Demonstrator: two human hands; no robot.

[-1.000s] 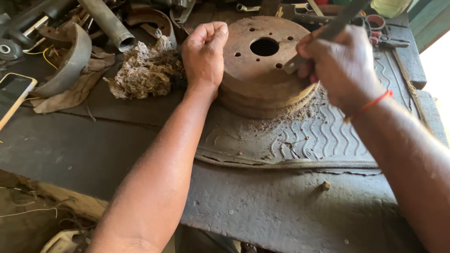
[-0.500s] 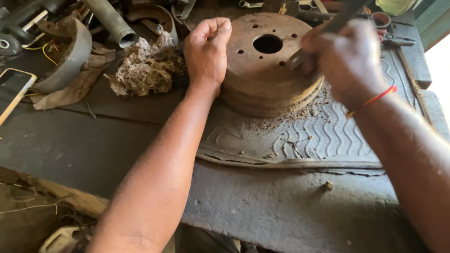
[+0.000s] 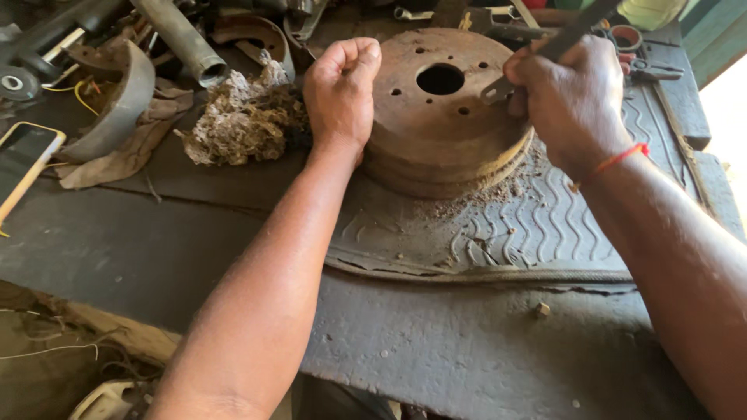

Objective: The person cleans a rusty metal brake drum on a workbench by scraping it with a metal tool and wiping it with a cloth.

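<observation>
The rusty drum (image 3: 440, 109) lies flat on a ribbed rubber mat (image 3: 537, 225) at the back of the dark bench (image 3: 467, 342), its hub hole facing up. The left hand (image 3: 340, 89) is clenched in a fist and pressed against the drum's left rim, steadying it rather than gripping it. The right hand (image 3: 572, 97) is closed tightly round a flat metal scraper (image 3: 562, 40), whose tip bears on the drum face beside the bolt holes. Rust grit (image 3: 490, 194) has gathered on the mat under the right edge. Risks, as judged: the drum is braced from one side only, so a hard stroke could slide or turn it on the loose grit; the tip could skip on the rusted face or catch in a bolt hole and jerk toward the fist; the tip's edge appears worn, though the view is too poor to confirm. A phone (image 3: 23, 159) and wadding (image 3: 241, 120) lie well to the left.
</observation>
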